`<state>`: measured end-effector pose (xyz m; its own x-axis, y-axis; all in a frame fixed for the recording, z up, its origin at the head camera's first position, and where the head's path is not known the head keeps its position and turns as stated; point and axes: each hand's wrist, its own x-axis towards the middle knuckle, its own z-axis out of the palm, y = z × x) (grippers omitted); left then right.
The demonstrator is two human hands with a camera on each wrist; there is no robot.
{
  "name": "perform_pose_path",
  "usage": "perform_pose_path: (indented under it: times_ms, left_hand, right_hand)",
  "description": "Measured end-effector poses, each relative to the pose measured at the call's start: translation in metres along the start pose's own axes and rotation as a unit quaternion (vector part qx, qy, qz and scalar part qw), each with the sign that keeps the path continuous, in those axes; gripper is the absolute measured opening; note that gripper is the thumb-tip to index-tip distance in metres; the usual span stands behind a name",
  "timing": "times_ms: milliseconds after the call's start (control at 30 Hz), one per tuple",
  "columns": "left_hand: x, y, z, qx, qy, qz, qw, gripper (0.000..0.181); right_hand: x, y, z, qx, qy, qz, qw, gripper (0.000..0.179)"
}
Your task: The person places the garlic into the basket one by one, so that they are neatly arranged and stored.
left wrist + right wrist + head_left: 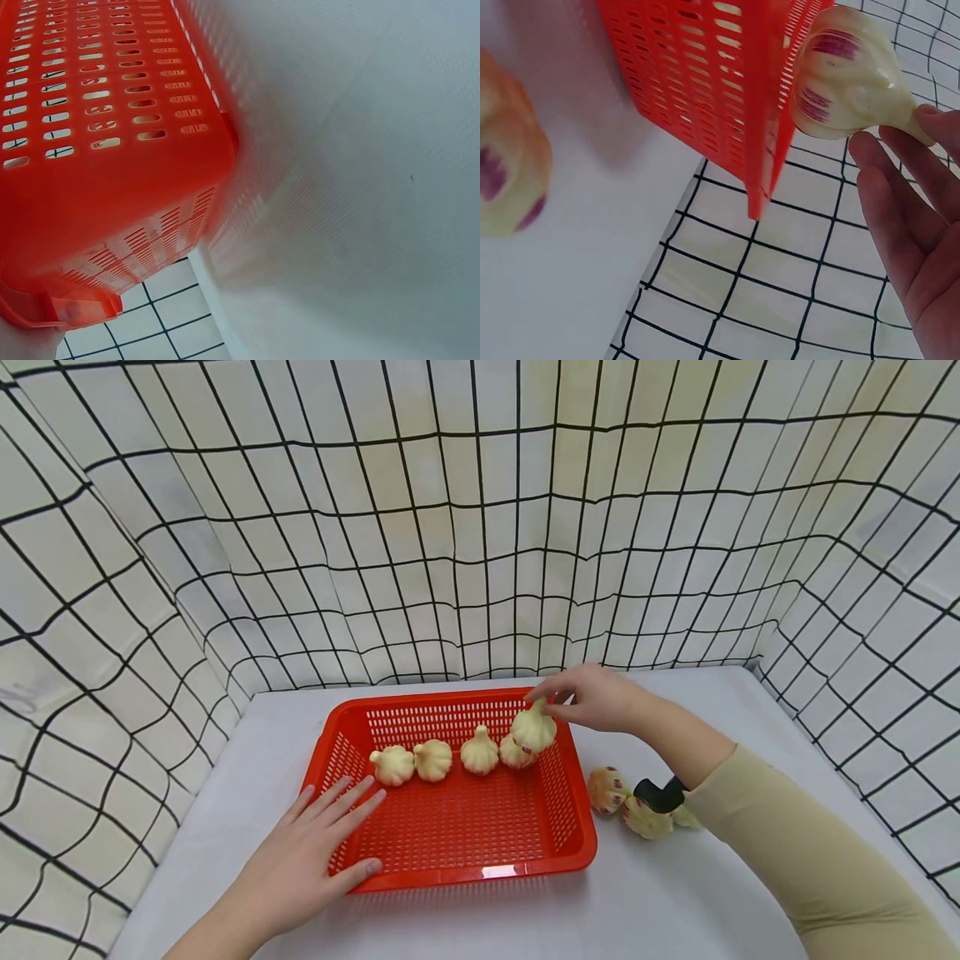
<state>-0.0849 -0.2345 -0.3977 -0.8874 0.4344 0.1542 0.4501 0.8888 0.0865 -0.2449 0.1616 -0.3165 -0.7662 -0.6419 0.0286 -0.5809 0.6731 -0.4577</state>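
My right hand [592, 697] pinches a garlic bulb [534, 728] by its stem, over the back right corner of the red plastic basket [465, 875]. In the right wrist view this bulb [847, 75] shows purple streaks, with fingertips and thumb at its neck. Several garlic bulbs [433, 760] lie in a row along the back of the basket; one is partly hidden below the held bulb. My left hand [311, 860] lies with spread, straight fingers over the basket's front left rim, the thumb at the front edge.
Outside the basket on the right, several more garlic bulbs [647, 818] lie on the white table [667, 902], partly hidden by the right sleeve and a black band [660, 795]. Black netting [480, 527] over white walls encloses the back and sides.
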Motion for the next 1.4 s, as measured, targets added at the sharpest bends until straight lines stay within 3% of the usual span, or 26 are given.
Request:
perform_pose_path:
  times_ms: [167,400,700,1000,1400]
  left_hand:
    - [0.000,-0.002,0.001,0.002,-0.009,-0.005,0.9999,0.078]
    - [0.000,0.001,0.000,-0.005,0.003,0.003,1.0000,0.076]
    - [0.000,0.000,0.002,0.003,0.015,0.006,0.9999,0.077]
    - [0.000,0.000,0.001,0.002,0.007,0.001,1.0000,0.077]
    - [0.001,-0.001,0.000,-0.001,-0.010,-0.007,0.9999,0.078]
  right_hand:
    - [0.001,-0.003,0.015,-0.023,-0.027,-0.018,0.9992,0.025]
    - [0.004,-0.006,0.035,-0.056,-0.070,-0.033,0.9954,0.022]
    - [0.011,-0.007,0.048,-0.082,-0.102,-0.022,0.9912,0.020]
    - [0.012,-0.005,0.056,-0.122,-0.102,-0.070,0.9848,0.018]
    - [0.013,-0.006,0.058,-0.137,-0.112,-0.069,0.9819,0.021]
